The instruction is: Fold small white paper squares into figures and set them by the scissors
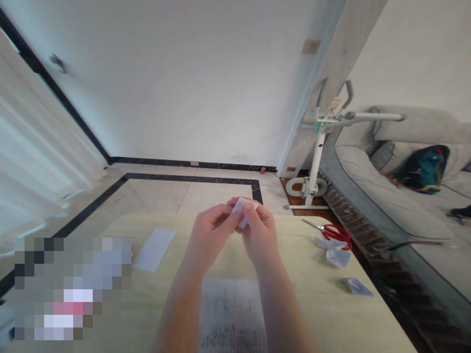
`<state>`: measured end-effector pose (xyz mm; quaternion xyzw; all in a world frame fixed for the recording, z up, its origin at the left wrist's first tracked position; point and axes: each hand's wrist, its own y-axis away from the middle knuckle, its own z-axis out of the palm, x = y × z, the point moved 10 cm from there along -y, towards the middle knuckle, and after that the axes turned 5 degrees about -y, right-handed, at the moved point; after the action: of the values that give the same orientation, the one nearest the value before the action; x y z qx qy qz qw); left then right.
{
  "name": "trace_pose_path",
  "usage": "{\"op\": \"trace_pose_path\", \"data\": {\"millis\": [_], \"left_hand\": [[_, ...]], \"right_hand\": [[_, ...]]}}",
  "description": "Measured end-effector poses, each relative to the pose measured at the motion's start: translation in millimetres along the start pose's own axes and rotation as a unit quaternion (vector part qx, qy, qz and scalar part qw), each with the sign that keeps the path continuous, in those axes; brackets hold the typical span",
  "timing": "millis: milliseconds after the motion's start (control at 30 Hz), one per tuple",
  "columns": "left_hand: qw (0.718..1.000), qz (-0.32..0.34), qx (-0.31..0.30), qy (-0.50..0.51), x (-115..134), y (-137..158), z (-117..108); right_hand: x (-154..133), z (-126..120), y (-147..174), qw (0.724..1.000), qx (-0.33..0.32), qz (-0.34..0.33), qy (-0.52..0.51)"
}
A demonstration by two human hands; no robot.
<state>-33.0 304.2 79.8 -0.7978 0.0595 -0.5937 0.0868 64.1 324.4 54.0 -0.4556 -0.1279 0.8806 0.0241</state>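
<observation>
Paper sits pinched between thumbs and fingers of the left hand and right hand, probably to steady so small a piece, while scissors lie right of the fingers, likely leaving working room.

Nothing legible. White rectangular paper sheet on the pale wood-grain tabletop has dense rows of dark writing plus some reddish marks, too blurred to read. Small pale tag up on the white metal exercise machine: any print's too small to make out.
</observation>
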Motion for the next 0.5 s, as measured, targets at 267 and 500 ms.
{"op": "trace_pose_path", "data": {"millis": [267,500], "left_hand": [[0.999,0.039,0.033,-0.016,13.3,7.0,3.6],[0.994,0.058,0.081,-0.051,22.6,13.4,-8.4]], "right_hand": [[-32.1,-11.7,5.1,0.988,0.041,-0.064,0.137],[-58.4,-16.8,12.3,0.973,0.076,-0.140,0.165]]}}
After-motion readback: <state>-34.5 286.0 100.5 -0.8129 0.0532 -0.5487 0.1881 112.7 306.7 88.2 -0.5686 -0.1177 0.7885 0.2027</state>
